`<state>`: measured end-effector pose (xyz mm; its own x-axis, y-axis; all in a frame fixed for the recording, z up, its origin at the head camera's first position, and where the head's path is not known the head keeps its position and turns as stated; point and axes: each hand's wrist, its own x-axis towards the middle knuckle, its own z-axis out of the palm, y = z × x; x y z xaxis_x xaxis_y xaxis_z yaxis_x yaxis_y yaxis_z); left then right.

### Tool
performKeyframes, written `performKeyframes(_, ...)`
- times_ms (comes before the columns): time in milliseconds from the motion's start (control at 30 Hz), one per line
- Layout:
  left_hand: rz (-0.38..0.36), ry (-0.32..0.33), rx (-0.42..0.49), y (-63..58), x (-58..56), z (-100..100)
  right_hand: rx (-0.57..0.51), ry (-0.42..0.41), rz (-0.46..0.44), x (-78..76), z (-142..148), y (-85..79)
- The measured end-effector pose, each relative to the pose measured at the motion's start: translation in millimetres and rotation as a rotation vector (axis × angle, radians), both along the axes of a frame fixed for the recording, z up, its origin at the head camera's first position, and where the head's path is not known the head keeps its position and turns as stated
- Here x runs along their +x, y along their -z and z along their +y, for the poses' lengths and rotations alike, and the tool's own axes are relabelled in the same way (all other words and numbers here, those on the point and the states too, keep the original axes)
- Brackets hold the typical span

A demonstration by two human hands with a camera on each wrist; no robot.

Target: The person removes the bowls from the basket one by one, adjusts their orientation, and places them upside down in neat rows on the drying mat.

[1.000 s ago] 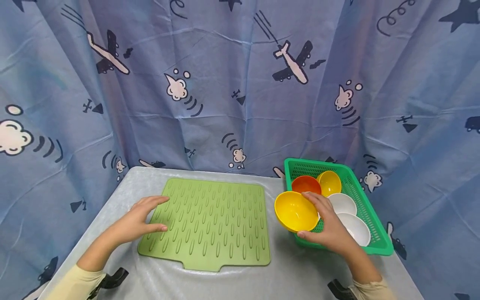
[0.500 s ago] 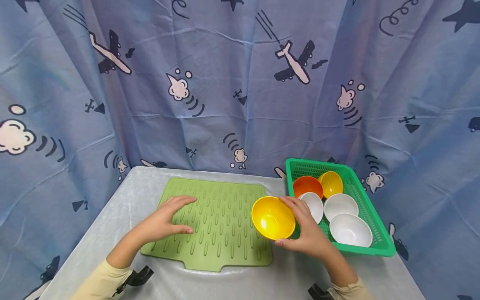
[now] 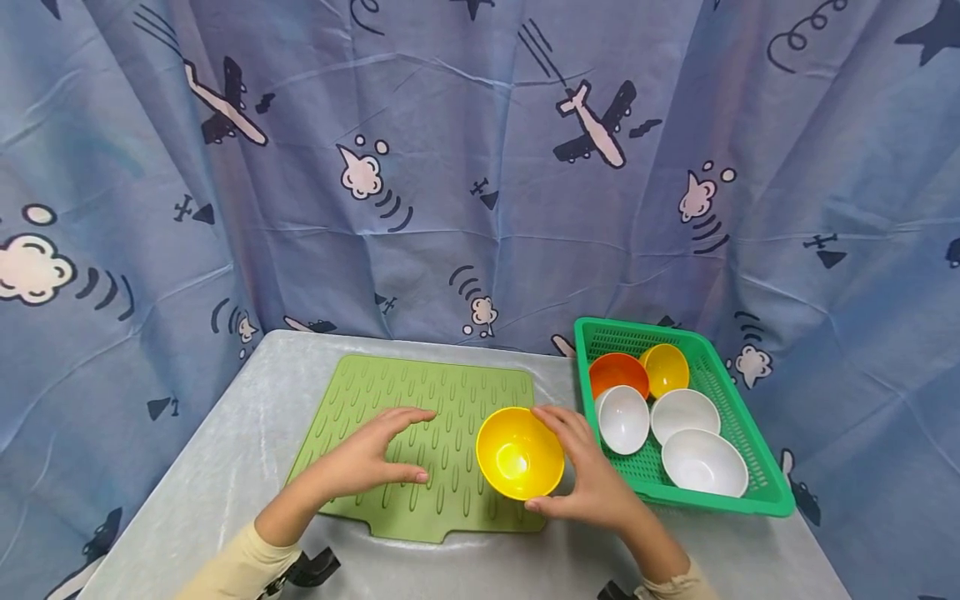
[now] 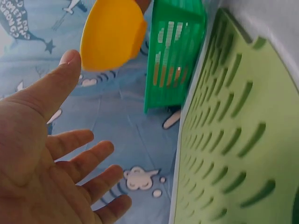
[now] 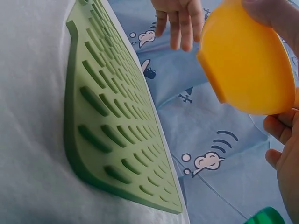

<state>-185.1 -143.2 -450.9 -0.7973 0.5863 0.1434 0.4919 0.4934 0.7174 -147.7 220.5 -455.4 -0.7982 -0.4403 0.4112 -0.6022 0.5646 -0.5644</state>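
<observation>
A yellow bowl (image 3: pixel 519 454) hangs above the right part of a green ridged drying mat (image 3: pixel 427 500), its inside facing the head camera. My right hand (image 3: pixel 588 479) pinches its rim, thumb at the near side and fingers at the far side. In the right wrist view the yellow bowl (image 5: pixel 247 56) shows its rounded outside and foot ring, clear of the mat. Over the middle of the mat my left hand (image 3: pixel 378 457) holds nothing, its thumb and fingers spread apart towards the bowl. The left wrist view shows that left hand (image 4: pixel 60 158) with its palm bare.
A green basket (image 3: pixel 772 500) stands on the right of the grey-covered table (image 3: pixel 225 467). Inside it are an orange bowl (image 3: pixel 619 375), another yellow bowl (image 3: pixel 666 371) and several white bowls (image 3: pixel 705 462). A blue patterned curtain (image 3: pixel 420 167) hangs close behind the table.
My right hand has carried the yellow bowl leftward from the basket's edge to above the mat. My left hand has moved right, from the mat's left edge to over its middle.
</observation>
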Motion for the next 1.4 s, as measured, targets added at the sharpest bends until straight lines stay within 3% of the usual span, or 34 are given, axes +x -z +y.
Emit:
performKeyframes(333,-0.056,0.036,0.038,0.6,3.2,19.2,0.01,-0.014,0.015,2.4,-5.6,7.4)
performKeyframes(800,-0.136,0.082,0.128,6.3,8.6,28.0,0.004,-0.055,0.053,5.1,-19.1,7.7)
performKeyframes(1000,-0.281,0.111,0.215,11.3,10.3,34.0,0.008,-0.087,0.122,5.9,-25.5,12.6)
performKeyframes(1100,-0.38,0.129,0.26,14.0,11.7,36.4,0.008,-0.092,0.139,6.6,-28.0,14.6)
performKeyframes(1400,-0.58,0.176,0.4,23.8,14.1,42.0,-0.004,-0.089,0.173,8.3,-28.3,18.2)
